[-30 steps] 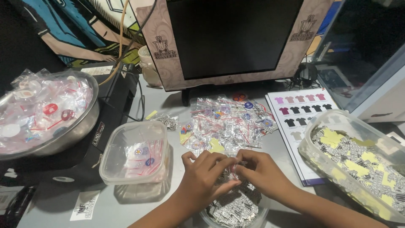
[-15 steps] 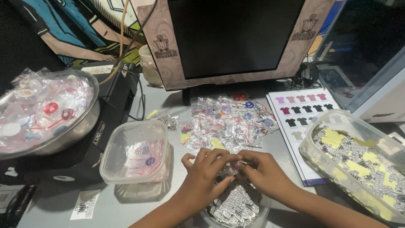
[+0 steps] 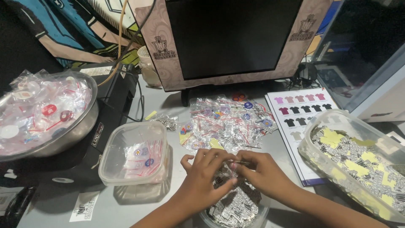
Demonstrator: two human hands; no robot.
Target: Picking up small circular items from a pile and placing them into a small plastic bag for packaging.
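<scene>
Both hands met over a round clear tub of black-and-white stickers [image 3: 236, 207], which sat nearest the camera, in front of the monitor [image 3: 232, 38]. Left hand [image 3: 206, 177] was curled, fingers bent in toward the right hand. Right hand [image 3: 261, 173] was likewise curled, thumb and forefinger pinched on a small thin piece [image 3: 240, 162] held between the two hands; what the piece was could not be told. Whether the left fingers also gripped it could not be told.

Between tub and monitor lay a loose heap of small clear packets [image 3: 228, 122]. Left of the tub stood a square clear container [image 3: 135, 158] with a few packets inside. Further left, a metal bowl [image 3: 76, 131] was full of bagged items. Right of the tub sat a long clear box [image 3: 337, 169] of stickers, and behind it a printed sheet of shirt colours [image 3: 299, 109].
</scene>
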